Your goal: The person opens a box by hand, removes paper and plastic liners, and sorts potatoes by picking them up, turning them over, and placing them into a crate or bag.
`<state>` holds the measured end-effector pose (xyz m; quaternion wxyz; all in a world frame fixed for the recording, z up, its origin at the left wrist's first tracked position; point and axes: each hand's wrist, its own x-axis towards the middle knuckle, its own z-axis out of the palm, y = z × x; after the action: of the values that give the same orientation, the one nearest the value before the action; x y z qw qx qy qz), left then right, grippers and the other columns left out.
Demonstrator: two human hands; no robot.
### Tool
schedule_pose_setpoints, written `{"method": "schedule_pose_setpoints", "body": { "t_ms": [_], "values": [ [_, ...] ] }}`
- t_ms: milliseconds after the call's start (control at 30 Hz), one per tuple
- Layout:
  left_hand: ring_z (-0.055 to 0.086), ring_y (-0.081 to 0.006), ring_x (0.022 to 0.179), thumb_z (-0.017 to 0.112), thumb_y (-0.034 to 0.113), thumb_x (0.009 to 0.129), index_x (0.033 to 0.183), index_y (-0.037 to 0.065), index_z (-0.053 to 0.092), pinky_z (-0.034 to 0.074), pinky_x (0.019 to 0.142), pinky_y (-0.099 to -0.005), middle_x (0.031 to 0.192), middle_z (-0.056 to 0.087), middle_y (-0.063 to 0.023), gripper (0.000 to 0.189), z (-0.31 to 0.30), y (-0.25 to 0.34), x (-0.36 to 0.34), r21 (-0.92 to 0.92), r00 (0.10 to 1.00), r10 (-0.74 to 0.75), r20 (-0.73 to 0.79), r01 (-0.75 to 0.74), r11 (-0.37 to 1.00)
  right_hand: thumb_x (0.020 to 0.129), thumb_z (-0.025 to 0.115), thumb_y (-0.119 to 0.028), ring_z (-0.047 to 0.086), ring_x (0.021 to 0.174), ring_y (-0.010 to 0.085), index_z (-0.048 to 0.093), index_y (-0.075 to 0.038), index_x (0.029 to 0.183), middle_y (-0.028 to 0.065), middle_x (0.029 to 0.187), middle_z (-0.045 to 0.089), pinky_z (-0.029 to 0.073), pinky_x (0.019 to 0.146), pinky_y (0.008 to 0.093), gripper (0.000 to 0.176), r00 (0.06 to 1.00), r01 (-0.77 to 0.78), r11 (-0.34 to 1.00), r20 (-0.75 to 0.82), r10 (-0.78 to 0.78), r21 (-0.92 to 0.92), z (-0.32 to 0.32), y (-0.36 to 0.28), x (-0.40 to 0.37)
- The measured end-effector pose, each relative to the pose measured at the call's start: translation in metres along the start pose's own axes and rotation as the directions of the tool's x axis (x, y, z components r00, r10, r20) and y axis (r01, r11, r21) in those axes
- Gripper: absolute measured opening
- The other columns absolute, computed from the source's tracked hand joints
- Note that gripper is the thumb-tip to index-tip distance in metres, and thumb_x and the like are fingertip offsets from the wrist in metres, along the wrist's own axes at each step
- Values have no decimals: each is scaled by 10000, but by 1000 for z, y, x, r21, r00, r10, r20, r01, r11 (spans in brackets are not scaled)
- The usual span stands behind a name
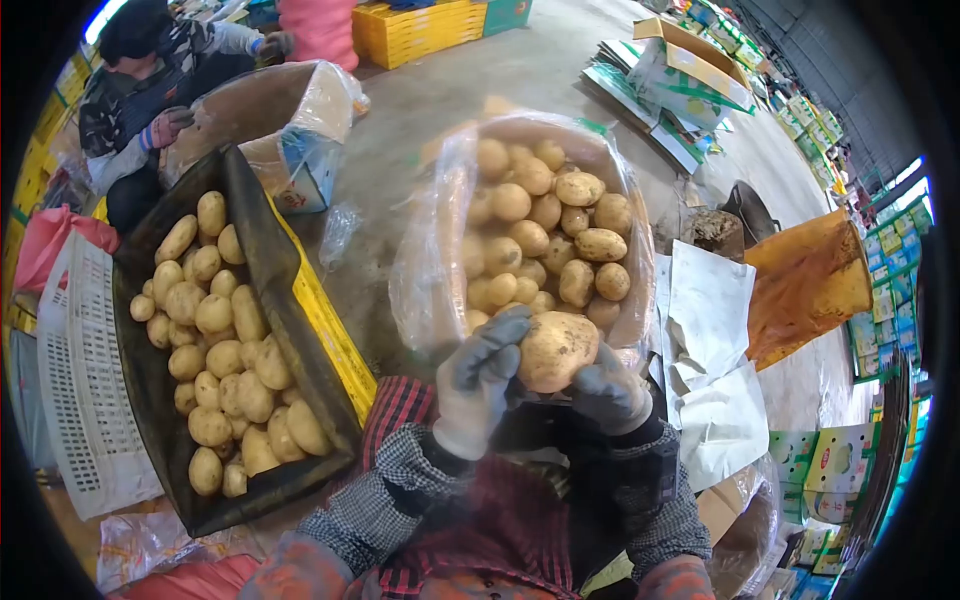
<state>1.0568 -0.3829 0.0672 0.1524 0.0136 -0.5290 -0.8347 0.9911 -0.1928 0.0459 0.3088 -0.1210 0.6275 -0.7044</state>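
Note:
A large potato with dark specks is between my gloved hands, just over the near edge of a plastic-lined box. My left hand has its fingers curled against the potato's left side. On the right side, my right hand grips it from below, with part of the fingers hidden behind it. Many loose potatoes fill the lined box in front of me. To the left, a dark-lined crate with a yellow edge holds more potatoes.
White paper sheets lie right of the box, beside an orange-brown sheet. A white perforated crate stands far left. Another person works at a second lined box. Flattened cartons and an open carton lie behind.

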Motion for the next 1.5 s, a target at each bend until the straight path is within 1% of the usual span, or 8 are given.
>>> {"method": "schedule_pose_setpoints", "body": {
  "t_ms": [233,400,667,733,867,1133,1433,1500],
  "values": [
    [480,-176,1310,538,237,1028,1446,-10,434,403,1081,-290,1420,523,-122,497,-3,-16,-1,-191,964,-183,193,220,957,824,762,-343,614,1079,203,427,65,1379,107,1213,615,509,914,336,766,995,92,992,-15,-94,-82,12,-32,-13],
    [478,-158,1276,578,250,1008,1481,30,373,391,1079,-290,1393,494,-90,561,-8,-7,-9,-449,946,-182,268,290,845,732,734,-702,603,1132,188,454,32,1364,83,1224,624,492,960,331,1008,988,133,943,115,-102,-307,18,-38,-3],
    [558,-237,1170,780,211,851,1292,51,521,462,1007,-391,1262,557,-115,536,-124,93,-86,179,999,23,-35,-16,984,1016,510,-356,613,959,153,630,21,1204,69,1062,670,479,884,293,438,952,304,721,169,-256,-623,28,-21,20],
    [578,-324,1147,784,167,787,1217,44,581,478,989,-426,1224,576,-164,490,-173,140,-97,843,950,310,39,-198,500,1021,502,-332,613,932,136,636,15,1195,66,1050,674,481,868,281,411,974,210,826,38,-223,-523,20,-25,23],
    [481,-351,1219,767,213,703,1168,152,621,433,1027,-473,1303,488,-136,491,-287,150,-143,985,988,112,-111,124,-121,1007,541,-297,607,903,132,636,9,1190,52,1059,677,486,851,280,369,966,202,845,-42,-255,-495,7,-22,28],
    [463,-372,1248,739,311,724,1246,201,609,428,1020,-491,1369,473,-134,549,-304,157,-141,889,911,-333,-243,71,-453,1013,534,-230,602,905,126,638,-2,1182,47,1065,677,492,850,280,303,974,153,807,-51,-221,-570,4,-22,31],
    [576,-292,1078,737,315,719,1112,202,696,384,1038,-467,1128,647,-76,411,-321,169,-105,909,888,-452,-85,-117,-400,969,605,-156,590,965,117,604,14,1235,34,1056,645,477,869,249,315,981,-41,842,-183,-70,-538,-38,-21,36],
    [607,-311,1033,711,134,756,1077,104,686,439,984,-450,1125,648,-114,323,-271,168,-71,975,994,-98,55,-74,-211,923,667,-220,627,1018,184,585,3,1267,103,1111,666,497,888,304,418,969,-95,643,-220,-117,-760,-61,-17,54]
  ]
}}
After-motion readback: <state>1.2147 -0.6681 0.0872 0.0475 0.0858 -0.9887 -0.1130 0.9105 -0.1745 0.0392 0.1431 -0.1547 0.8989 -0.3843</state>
